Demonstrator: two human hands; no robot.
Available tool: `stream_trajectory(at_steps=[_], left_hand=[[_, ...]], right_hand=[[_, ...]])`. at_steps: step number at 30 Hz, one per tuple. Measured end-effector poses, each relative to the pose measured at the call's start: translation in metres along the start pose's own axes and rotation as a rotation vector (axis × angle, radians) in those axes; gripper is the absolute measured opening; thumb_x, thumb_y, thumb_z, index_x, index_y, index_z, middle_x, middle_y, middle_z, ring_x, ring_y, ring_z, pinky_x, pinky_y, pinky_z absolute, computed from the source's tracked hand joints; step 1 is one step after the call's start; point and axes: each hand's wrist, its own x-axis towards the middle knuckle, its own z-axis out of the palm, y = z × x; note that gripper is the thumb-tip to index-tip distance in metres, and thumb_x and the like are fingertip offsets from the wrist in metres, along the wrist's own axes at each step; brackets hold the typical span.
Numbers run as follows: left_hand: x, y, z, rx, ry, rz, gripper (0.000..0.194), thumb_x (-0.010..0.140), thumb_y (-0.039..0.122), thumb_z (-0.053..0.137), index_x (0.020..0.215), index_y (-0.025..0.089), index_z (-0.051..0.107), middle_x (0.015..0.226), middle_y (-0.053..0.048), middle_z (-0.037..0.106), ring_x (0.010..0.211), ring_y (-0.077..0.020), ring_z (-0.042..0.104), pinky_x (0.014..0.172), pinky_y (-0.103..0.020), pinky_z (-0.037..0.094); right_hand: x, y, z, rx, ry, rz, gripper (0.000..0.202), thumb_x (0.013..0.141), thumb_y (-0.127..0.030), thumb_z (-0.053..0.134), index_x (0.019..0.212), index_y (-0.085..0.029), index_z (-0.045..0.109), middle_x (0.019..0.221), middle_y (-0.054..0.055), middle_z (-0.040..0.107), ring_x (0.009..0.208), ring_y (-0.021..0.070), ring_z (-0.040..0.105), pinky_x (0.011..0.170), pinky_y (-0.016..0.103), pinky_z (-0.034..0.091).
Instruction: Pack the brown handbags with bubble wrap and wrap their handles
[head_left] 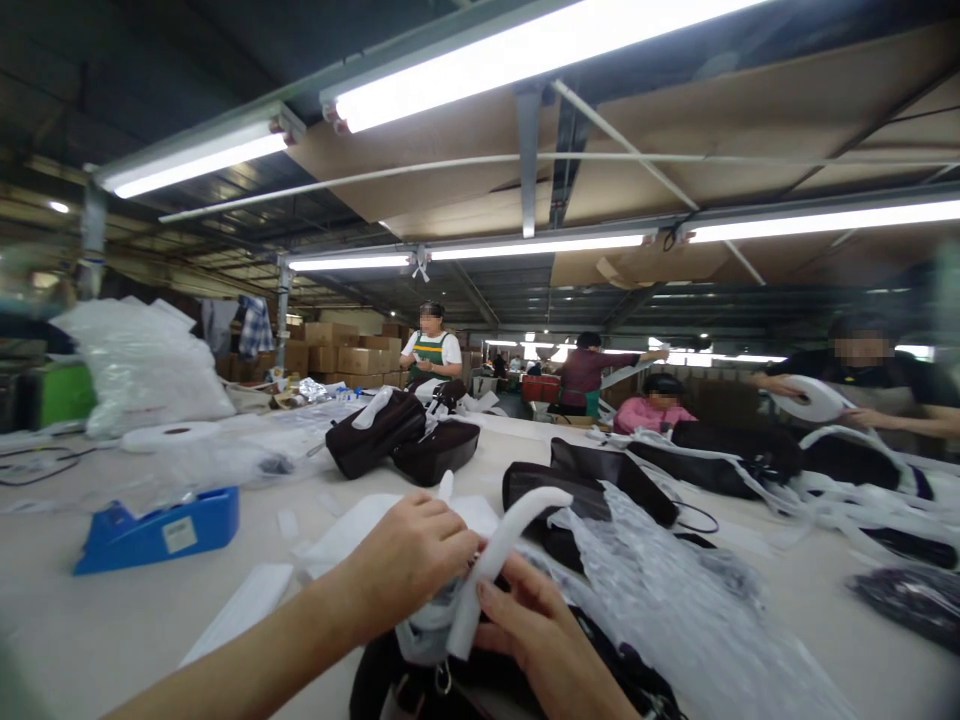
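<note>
A curved white foam-like strip (pixel 504 545) stands up between my hands, over a black bag (pixel 382 675) at the bottom centre. My right hand (pixel 529 615) is closed around the strip's lower part, thumb in front. To the left, my left hand (pixel 420 550) has its fingers pressed together at the strip's edge; what they pinch is hidden. Below my fingers sits a bundle of clear plastic (pixel 426 635) on the bag, with a metal ring (pixel 443 678) hanging under it.
A blue tape dispenser (pixel 161 530) stands at left. Black bags (pixel 435 450) lie beyond my hands. Bubble wrap (pixel 675 600) spreads at right. Across the table, a person (pixel 433 350) stands, and another at far right holds a white roll (pixel 814 400).
</note>
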Motion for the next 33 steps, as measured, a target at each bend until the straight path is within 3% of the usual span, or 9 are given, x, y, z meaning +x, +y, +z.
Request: stream_trajectory(at_steps=[3, 7, 10, 12, 16, 19, 21, 28, 33], left_hand=[[0.003, 0.007, -0.001, 0.013, 0.015, 0.04, 0.016, 0.099, 0.019, 0.048, 0.089, 0.016, 0.06, 0.085, -0.004, 0.069, 0.078, -0.0219, 0.063, 0.072, -0.036, 0.044], [0.001, 0.006, -0.006, -0.179, 0.009, -0.023, 0.01, 0.092, 0.015, 0.057, 0.1, 0.019, 0.062, 0.096, -0.004, 0.07, 0.09, -0.0216, 0.065, 0.082, -0.033, 0.049], [-0.01, 0.001, -0.014, -0.35, 0.165, -0.256, 0.024, 0.089, 0.013, 0.053, 0.112, 0.019, 0.058, 0.116, -0.01, 0.064, 0.106, -0.0229, 0.061, 0.092, -0.034, 0.049], [-0.02, -0.002, -0.019, -0.455, 0.24, -0.526, 0.02, 0.089, 0.022, 0.053, 0.108, 0.017, 0.056, 0.108, -0.01, 0.063, 0.096, -0.0235, 0.062, 0.084, -0.037, 0.052], [-0.037, 0.0, -0.022, -0.985, 0.05, -0.903, 0.037, 0.088, 0.054, 0.052, 0.093, 0.018, 0.052, 0.075, -0.001, 0.058, 0.066, -0.0188, 0.061, 0.056, -0.031, 0.053], [-0.039, 0.007, -0.02, -1.433, -0.114, -0.975, 0.059, 0.073, 0.073, 0.061, 0.089, 0.017, 0.053, 0.069, 0.0, 0.059, 0.06, -0.0179, 0.061, 0.048, -0.027, 0.051], [-0.036, 0.011, -0.016, -1.596, -0.125, -0.997, 0.067, 0.066, 0.077, 0.067, 0.092, 0.016, 0.056, 0.074, -0.003, 0.064, 0.064, -0.0187, 0.064, 0.051, -0.027, 0.052], [-0.023, 0.022, 0.006, -1.814, -0.055, -1.162, 0.076, 0.059, 0.059, 0.084, 0.112, 0.012, 0.057, 0.095, -0.014, 0.073, 0.074, -0.0208, 0.069, 0.065, -0.029, 0.055], [-0.022, 0.027, 0.01, -1.805, -0.011, -1.203, 0.078, 0.053, 0.056, 0.085, 0.111, 0.015, 0.054, 0.096, -0.014, 0.074, 0.075, -0.0258, 0.071, 0.059, -0.031, 0.055]], right_hand=[[0.004, 0.013, 0.003, 0.114, 0.029, -0.051, 0.035, 0.078, -0.041, 0.077, 0.104, -0.019, 0.071, 0.104, 0.008, 0.068, 0.089, 0.0232, 0.064, 0.075, 0.037, 0.056], [0.008, 0.027, -0.007, 0.216, 0.043, -0.018, 0.04, 0.072, -0.039, 0.083, 0.105, -0.019, 0.072, 0.104, 0.009, 0.071, 0.089, 0.0251, 0.067, 0.075, 0.038, 0.056], [0.011, 0.034, -0.015, 0.283, 0.059, -0.033, 0.043, 0.069, -0.036, 0.086, 0.107, -0.02, 0.073, 0.097, 0.007, 0.074, 0.087, 0.0247, 0.069, 0.079, 0.038, 0.055], [0.013, 0.036, -0.018, 0.345, 0.087, -0.033, 0.043, 0.065, -0.035, 0.089, 0.103, -0.019, 0.075, 0.09, 0.007, 0.075, 0.086, 0.0251, 0.07, 0.08, 0.038, 0.054], [0.016, 0.035, -0.013, 0.481, 0.134, -0.062, 0.032, 0.063, -0.032, 0.09, 0.09, -0.019, 0.077, 0.09, 0.007, 0.076, 0.084, 0.0239, 0.07, 0.08, 0.035, 0.054], [0.015, 0.034, -0.007, 0.548, 0.138, -0.075, 0.026, 0.068, -0.033, 0.087, 0.088, -0.02, 0.076, 0.093, 0.005, 0.076, 0.083, 0.0208, 0.069, 0.077, 0.03, 0.054], [0.014, 0.035, -0.004, 0.55, 0.113, -0.072, 0.026, 0.071, -0.032, 0.085, 0.092, -0.021, 0.076, 0.094, 0.005, 0.076, 0.086, 0.0199, 0.07, 0.079, 0.029, 0.053], [-0.003, 0.005, -0.014, 0.156, 0.077, 0.004, 0.051, 0.07, -0.041, 0.084, 0.114, -0.019, 0.07, 0.104, 0.008, 0.074, 0.092, 0.0254, 0.069, 0.084, 0.039, 0.055], [-0.015, -0.028, -0.037, -0.298, 0.349, -0.182, 0.039, 0.073, -0.052, 0.076, 0.09, -0.017, 0.069, 0.079, 0.004, 0.07, 0.07, 0.0177, 0.063, 0.062, 0.026, 0.053]])
